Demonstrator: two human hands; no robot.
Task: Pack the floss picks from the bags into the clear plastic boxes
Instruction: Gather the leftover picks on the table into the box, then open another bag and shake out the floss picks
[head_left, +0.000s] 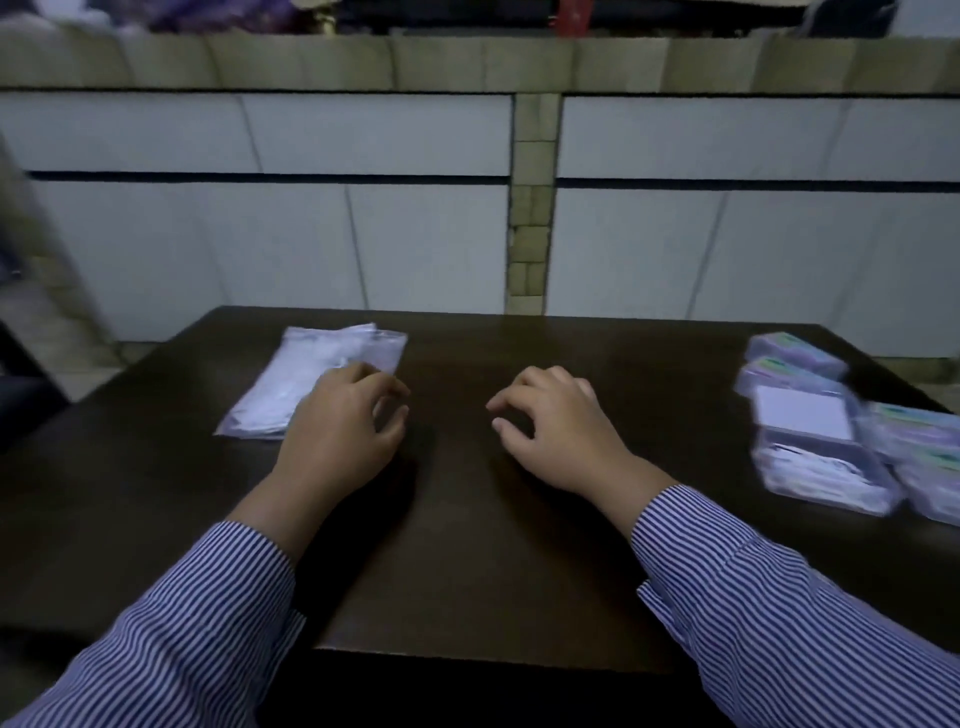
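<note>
Both hands hover over the dark table (467, 545), fingers loosely curled, holding nothing: left hand (340, 426) at centre-left, just beside the bags of floss picks (311, 379); right hand (561, 428) at centre. Clear plastic boxes (831, 441) are stacked at right edge. Packing appears not yet begun; the next move probably calls for picking up a bag.
</note>
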